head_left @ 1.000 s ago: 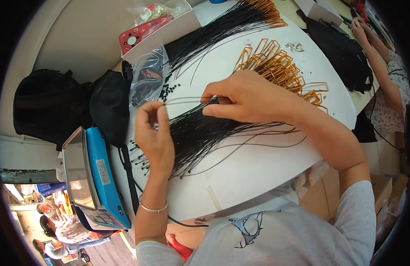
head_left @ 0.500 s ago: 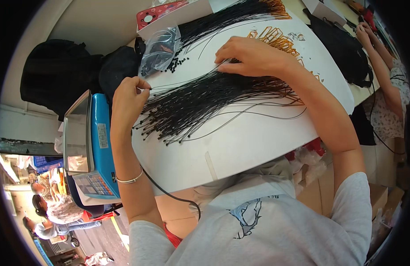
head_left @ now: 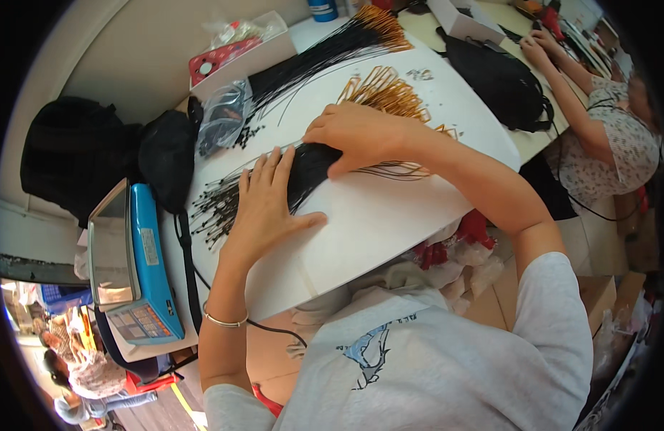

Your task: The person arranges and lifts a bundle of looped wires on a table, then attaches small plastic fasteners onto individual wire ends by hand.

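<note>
- Well, starting left of the white board (head_left: 389, 215): one blue weighing scale (head_left: 134, 273) with a steel pan sits at the counter's edge, and two black bags (head_left: 77, 154) are heaped behind it. Nothing there looks at risk.
- The left hand (head_left: 264, 205) lies flat and open, fingers spread, pressing down on the bundle of black cords (head_left: 303, 172) near the board's middle. The cord tips fan out loose past that hand toward the scale; I'd guess a careless sweep could push them off the board's left rim.
- One clear plastic bag (head_left: 220, 122) lies just above the fanned tips, with small dark beads spilled beside it. They could roll under the cords and get dragged along.
- The right hand (head_left: 353, 133) is curled over the same bundle just right of the left hand, fingers wrapped on top of it. Thin strands trail right from under it; if that hold squeezes unevenly, the strands could cross and tangle, I think.
- Cords are far too many to count: one bundle under the hands, a second long black bundle (head_left: 325, 54) with orange tips above it.
- One heap of orange wire loops (head_left: 389, 93) lies just beyond the right hand, close enough to snag a passing cord.
- Far right of the board, another person's arm (head_left: 569, 86) works at a separate black pile (head_left: 501, 79).
</note>
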Demonstrator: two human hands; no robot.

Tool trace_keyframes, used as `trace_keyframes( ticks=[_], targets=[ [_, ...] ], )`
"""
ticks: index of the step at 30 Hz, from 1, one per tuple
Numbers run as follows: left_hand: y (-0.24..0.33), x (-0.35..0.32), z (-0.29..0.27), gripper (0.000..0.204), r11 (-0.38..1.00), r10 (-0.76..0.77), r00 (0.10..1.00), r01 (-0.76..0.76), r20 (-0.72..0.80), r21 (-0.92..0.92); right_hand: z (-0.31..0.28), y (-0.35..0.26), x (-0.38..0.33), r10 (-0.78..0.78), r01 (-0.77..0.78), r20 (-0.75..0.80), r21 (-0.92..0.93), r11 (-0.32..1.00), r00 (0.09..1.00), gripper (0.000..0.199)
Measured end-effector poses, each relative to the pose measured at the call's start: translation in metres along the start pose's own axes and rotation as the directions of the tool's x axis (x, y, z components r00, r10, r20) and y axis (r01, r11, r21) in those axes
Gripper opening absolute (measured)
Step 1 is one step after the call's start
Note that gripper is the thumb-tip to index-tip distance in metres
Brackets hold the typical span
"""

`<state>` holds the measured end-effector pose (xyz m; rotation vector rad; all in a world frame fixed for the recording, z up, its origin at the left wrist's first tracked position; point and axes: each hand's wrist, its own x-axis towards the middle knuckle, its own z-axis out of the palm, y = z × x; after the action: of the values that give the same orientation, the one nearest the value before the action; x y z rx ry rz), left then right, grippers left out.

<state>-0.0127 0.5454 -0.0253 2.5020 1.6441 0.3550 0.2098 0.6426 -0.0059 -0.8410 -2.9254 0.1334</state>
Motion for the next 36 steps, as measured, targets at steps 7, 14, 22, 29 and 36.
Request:
trace_keyframes(
  ticks=[7,14,22,29,36],
  targets=[
    [0.048,0.045,0.023,0.092,0.996,-0.082,0.997,0.082,-0.001,0.021,-0.015,0.055,-0.070,0.061,0.121,-0.443,0.371,0.921,0.895,0.054],
    [0.074,0.096,0.030,0.095,0.998,0.049,0.976,-0.042,-0.213,0.038,0.000,0.122,-0.159,0.824,-0.182,-0.363,0.861,0.476,0.436,0.071],
    [0.059,0.124,0.043,0.114,0.989,0.093,0.991,-0.103,-0.092,-0.108,0.004,0.078,-0.097,0.720,-0.084,-0.232,0.923,0.374,0.653,0.083],
    [0.055,0.108,0.026,0.107,0.985,0.150,0.961,-0.165,-0.234,-0.045,-0.012,0.173,-0.047,0.664,-0.061,-0.355,0.854,0.517,0.659,0.079],
    [0.014,0.077,-0.003,0.097,0.982,0.088,0.961,-0.128,-0.261,-0.138,-0.031,0.082,-0.006,0.532,-0.193,-0.212,0.772,0.606,0.820,0.081]
  ],
)
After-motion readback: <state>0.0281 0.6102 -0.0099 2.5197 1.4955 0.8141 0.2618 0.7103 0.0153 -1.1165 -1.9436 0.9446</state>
